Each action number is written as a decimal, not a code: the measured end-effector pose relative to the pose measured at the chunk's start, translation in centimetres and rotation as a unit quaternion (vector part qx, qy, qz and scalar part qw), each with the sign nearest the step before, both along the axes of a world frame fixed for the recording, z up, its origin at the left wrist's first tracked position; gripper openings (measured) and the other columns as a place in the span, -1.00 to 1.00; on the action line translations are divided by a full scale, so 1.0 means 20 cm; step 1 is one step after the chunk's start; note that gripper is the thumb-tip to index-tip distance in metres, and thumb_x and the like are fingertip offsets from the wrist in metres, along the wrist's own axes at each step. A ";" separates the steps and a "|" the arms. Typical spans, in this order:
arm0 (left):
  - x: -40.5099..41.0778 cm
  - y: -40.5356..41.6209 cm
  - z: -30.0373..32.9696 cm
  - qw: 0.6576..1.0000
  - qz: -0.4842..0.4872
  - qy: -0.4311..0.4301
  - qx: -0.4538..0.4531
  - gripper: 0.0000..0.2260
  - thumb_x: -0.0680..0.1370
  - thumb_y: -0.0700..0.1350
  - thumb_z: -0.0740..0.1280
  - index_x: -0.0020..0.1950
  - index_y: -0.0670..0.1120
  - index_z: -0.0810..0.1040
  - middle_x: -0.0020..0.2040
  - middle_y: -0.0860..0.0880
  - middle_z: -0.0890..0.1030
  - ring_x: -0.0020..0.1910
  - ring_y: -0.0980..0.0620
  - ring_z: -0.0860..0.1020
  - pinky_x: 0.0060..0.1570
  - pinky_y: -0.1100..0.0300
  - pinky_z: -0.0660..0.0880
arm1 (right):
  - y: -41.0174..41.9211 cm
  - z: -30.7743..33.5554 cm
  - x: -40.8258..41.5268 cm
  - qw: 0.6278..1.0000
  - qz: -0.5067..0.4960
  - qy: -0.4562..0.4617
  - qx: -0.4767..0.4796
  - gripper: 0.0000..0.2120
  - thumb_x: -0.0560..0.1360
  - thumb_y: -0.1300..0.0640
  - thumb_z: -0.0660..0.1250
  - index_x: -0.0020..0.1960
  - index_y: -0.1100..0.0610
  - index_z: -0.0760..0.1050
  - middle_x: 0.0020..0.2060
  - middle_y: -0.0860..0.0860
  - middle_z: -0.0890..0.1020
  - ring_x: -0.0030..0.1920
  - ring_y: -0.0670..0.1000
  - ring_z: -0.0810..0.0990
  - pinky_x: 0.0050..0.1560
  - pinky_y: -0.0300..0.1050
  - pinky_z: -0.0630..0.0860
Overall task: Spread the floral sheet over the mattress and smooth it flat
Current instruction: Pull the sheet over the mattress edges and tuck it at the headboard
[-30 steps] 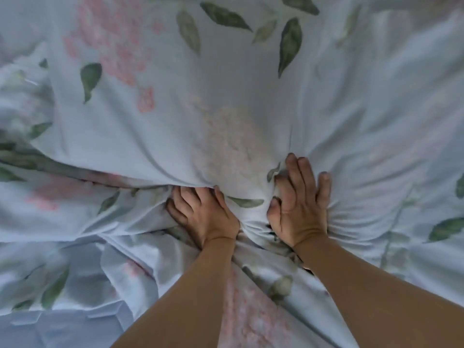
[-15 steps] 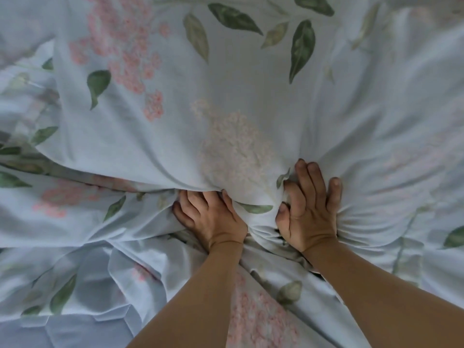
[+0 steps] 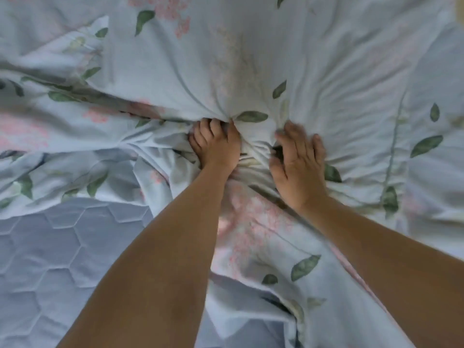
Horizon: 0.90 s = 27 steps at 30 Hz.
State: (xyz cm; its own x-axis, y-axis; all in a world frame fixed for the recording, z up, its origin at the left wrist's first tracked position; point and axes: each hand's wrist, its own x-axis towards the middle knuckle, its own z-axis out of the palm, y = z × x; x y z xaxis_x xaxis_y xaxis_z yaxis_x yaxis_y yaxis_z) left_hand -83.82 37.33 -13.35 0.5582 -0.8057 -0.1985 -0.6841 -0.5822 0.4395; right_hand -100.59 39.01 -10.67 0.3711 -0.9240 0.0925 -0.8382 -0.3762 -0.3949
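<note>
- Bottom left, 1 quilted mattress (image 3: 50, 259) now shows bare where little did 1 second ago: coverage is far from done.
- Left hand (image 3: 216, 144) has kept its fingers curled into a gathered fold of the 1 floral sheet (image 3: 175, 71).
- Right hand (image 3: 298, 159), of 2, has loosened; fingers spread, pressing the bunched cloth.

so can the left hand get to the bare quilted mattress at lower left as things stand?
Probably yes. The mattress lies uncovered beside the left forearm, nothing between them, but the left hand grips a fold of the floral sheet and would have to let go.
</note>
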 end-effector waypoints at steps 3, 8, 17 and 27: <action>0.03 0.26 0.22 0.985 -0.068 0.156 -0.037 -0.58 0.62 -0.04 0.15 0.46 -0.14 0.31 0.46 -0.15 0.28 0.46 -0.12 0.20 0.44 0.21 0.08 | 0.49 0.15 -0.13 0.989 -0.018 -0.114 0.096 -0.53 0.50 0.01 0.08 0.29 0.24 0.43 0.23 0.13 0.53 0.23 0.04 0.39 0.35 0.15 0.29; -0.05 1.07 0.40 0.949 0.237 0.132 -0.159 -0.51 0.35 -0.04 0.25 0.27 -0.13 0.43 0.24 -0.13 0.40 0.24 -0.11 0.36 0.26 0.07 0.29 | 1.29 0.27 -0.42 0.998 0.020 -0.035 0.041 -0.68 0.41 0.00 0.26 0.11 0.10 0.39 0.03 0.14 0.45 -0.02 0.23 0.47 0.11 0.14 0.40; -0.24 1.18 0.41 0.818 0.291 0.497 0.001 -0.75 0.54 0.03 0.35 0.08 -0.12 0.55 -0.09 -0.06 0.63 -0.10 -0.05 0.58 -0.09 0.11 0.53 | 1.48 0.18 -0.45 0.957 -0.052 0.219 0.184 -0.43 0.28 0.01 0.52 0.23 0.14 0.46 0.01 0.16 0.55 -0.04 0.23 0.57 -0.02 0.06 0.52; -0.13 2.07 0.88 0.684 0.470 0.558 0.023 -0.62 0.57 0.05 0.32 0.29 -0.14 0.47 0.14 -0.11 0.58 0.08 -0.14 0.54 0.17 -0.07 0.49 | 1.62 0.86 -0.48 0.861 0.013 0.273 0.429 -0.77 0.57 0.20 0.09 0.00 0.13 0.53 0.00 0.05 0.55 0.06 0.10 0.56 0.06 -0.09 0.46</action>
